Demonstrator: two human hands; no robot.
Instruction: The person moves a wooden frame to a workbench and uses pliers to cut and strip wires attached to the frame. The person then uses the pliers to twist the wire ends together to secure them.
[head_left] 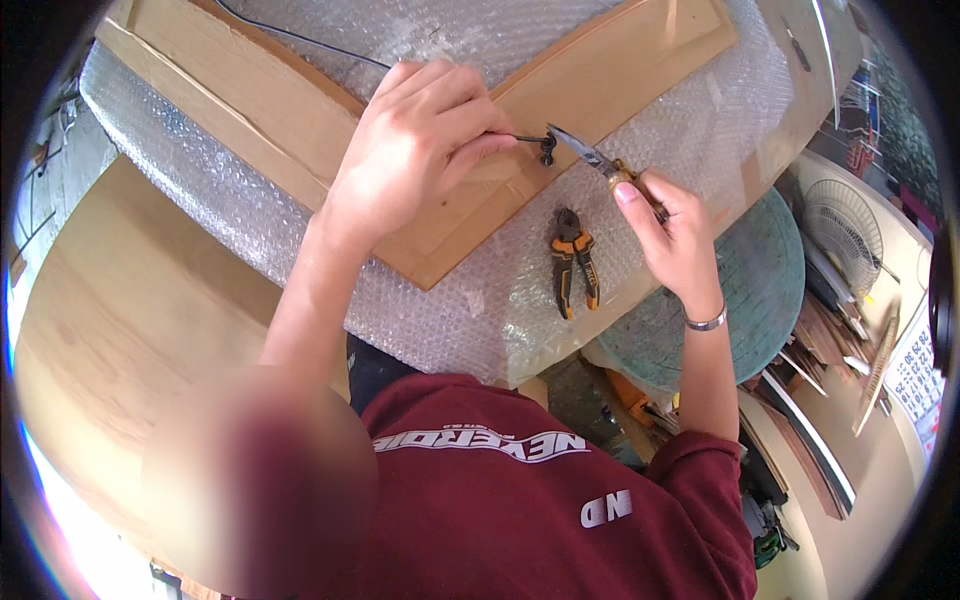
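My left hand (425,130) is closed on a thin black cable (310,40), pinching it between thumb and fingers. A short length of it sticks out to the right and ends in a small dark curled piece (547,150). My right hand (675,235) grips a pair of long-nose pliers (590,155) by their yellowish handles. Their pointed tip lies right at the curled end; whether the jaws bite on it I cannot tell. Below, a second pair of pliers (572,265), with orange and black handles, rests on the bubble wrap.
Cardboard pieces (440,235) lie over bubble wrap (440,320) on the table under my hands. To the right are a round greenish tabletop (750,290), a white fan (843,235) and stacked wood strips. A curved wooden panel (130,300) stands at the left.
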